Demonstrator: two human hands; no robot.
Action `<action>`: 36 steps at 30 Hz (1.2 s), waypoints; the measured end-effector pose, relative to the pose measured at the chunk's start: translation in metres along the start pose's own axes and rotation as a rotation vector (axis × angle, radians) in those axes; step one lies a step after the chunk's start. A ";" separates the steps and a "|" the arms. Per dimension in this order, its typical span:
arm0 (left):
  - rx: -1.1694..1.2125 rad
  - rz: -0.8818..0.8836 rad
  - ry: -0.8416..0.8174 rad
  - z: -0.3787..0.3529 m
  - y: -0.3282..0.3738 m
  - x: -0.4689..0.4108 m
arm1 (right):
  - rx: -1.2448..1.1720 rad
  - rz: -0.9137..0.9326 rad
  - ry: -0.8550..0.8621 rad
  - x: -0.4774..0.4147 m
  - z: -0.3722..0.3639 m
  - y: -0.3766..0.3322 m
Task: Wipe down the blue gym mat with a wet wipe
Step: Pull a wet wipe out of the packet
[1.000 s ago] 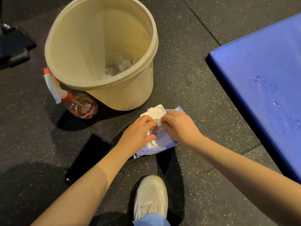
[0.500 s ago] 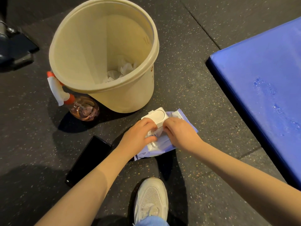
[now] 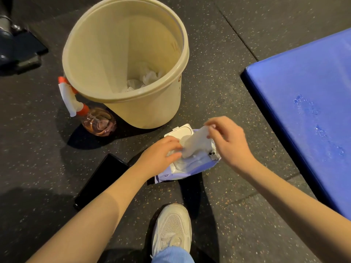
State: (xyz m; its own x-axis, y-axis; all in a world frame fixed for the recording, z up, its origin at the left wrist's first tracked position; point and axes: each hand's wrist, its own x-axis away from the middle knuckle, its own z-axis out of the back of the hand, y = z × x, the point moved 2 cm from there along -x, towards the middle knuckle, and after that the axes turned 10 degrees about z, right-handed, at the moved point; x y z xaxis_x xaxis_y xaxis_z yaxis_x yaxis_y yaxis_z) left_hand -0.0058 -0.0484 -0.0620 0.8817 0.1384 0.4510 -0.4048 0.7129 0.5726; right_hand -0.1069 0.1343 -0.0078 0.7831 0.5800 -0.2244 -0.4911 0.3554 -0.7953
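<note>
A lilac pack of wet wipes (image 3: 188, 168) lies on the dark floor with its white lid (image 3: 181, 132) flipped open. My right hand (image 3: 228, 143) pinches a white wet wipe (image 3: 195, 144) by its top edge, and the wipe is partly out of the pack's opening. My left hand (image 3: 161, 154) presses down on the pack beside the opening, fingers curled on its top. The blue gym mat (image 3: 307, 114) lies to the right, with wet patches on its surface.
A cream bucket (image 3: 176, 103) with crumpled used wipes inside stands behind the pack. A spray bottle (image 3: 89, 116) with pinkish liquid stands at its left. A black phone (image 3: 100, 181) lies on the floor left of the pack. My white shoe (image 3: 171, 228) is at the bottom.
My right hand has lifted up and to the right, drawing a wipe out of the pack. The left hand stays on the pack.
</note>
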 end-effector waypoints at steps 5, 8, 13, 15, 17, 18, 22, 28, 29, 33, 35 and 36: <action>0.155 0.079 -0.116 0.010 0.003 -0.002 | 0.472 0.206 -0.449 0.012 -0.033 0.021; 0.105 0.084 -0.134 0.011 0.002 -0.001 | 0.681 0.291 -0.439 0.014 -0.044 0.025; 0.040 0.036 -0.031 0.006 0.001 -0.002 | 0.690 0.327 -0.402 0.007 -0.054 0.024; 0.018 0.026 -0.004 0.002 0.001 -0.002 | 0.605 0.325 -0.392 0.006 -0.053 0.023; -0.017 0.030 0.016 -0.001 0.002 -0.002 | 0.474 0.293 -0.377 0.008 -0.046 0.023; -0.032 0.033 0.032 -0.002 0.003 -0.002 | 0.411 0.241 -0.342 0.008 -0.040 0.024; -0.095 0.043 0.114 -0.006 0.008 -0.003 | 0.255 0.021 -0.184 0.005 -0.009 0.028; -0.149 0.064 0.174 -0.006 0.020 -0.006 | 0.269 -0.032 -0.009 0.000 0.018 0.031; -0.172 0.070 0.192 -0.007 0.022 -0.006 | 0.321 -0.001 -0.004 0.002 0.019 0.031; -0.313 0.110 0.287 -0.016 0.028 -0.005 | 0.389 0.003 -0.194 0.015 -0.002 0.036; -0.342 0.162 0.292 -0.017 0.029 -0.006 | 0.397 -0.013 -0.282 0.022 -0.016 0.039; -0.378 0.175 0.285 -0.016 0.030 -0.007 | 0.407 0.001 -0.284 0.024 -0.020 0.041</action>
State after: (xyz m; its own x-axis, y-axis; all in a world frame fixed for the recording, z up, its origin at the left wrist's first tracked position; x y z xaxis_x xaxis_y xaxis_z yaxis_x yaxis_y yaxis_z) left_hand -0.0199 -0.0166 -0.0592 0.8608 0.4232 0.2827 -0.4832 0.8540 0.1928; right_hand -0.1007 0.1481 -0.0568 0.6758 0.7369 -0.0175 -0.6451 0.5798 -0.4976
